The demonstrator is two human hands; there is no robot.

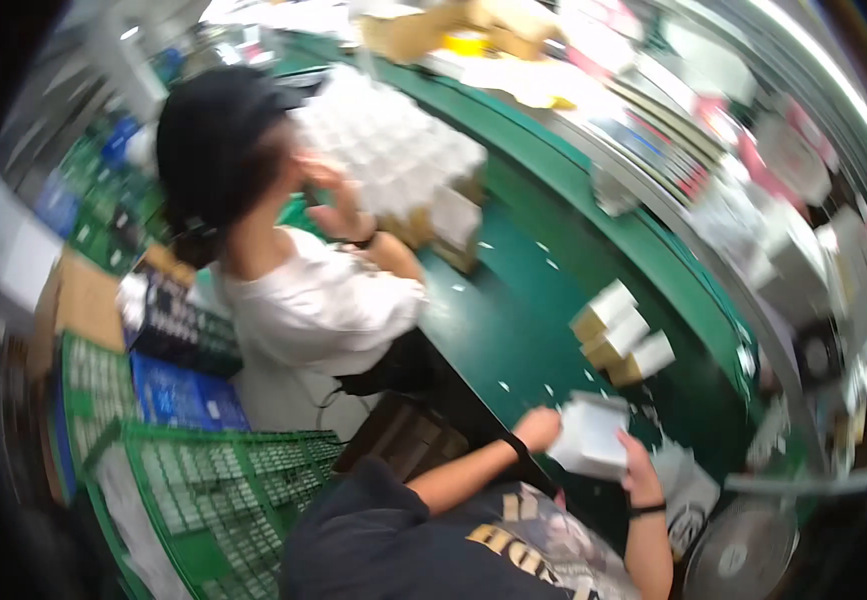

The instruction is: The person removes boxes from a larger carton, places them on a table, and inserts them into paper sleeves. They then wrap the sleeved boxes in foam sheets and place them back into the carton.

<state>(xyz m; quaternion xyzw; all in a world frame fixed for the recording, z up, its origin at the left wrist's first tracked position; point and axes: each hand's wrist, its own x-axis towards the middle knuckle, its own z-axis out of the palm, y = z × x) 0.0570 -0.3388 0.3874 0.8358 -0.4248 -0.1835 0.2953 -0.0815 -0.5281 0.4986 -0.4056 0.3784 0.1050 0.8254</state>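
A small white box (590, 440) with a raised flap at its far edge is held in front of me over the green worktable (499, 325). My right hand (640, 470) grips it along the right side, thumb up by the edge. Close against the box's left corner is my left hand (539, 428), its fingers curled together; blur hides what is between them. Beyond the box, several small white-and-tan boxes (616, 332) stand grouped on the table. Scraps of white paper lie scattered around them.
At my left a co-worker (304, 290) in a white top and dark cap stands at the table, one hand raised near the head. Many white boxes (394, 140) are stacked beyond. Green crates (204, 480) stand at lower left. A round fan (744, 550) sits at lower right.
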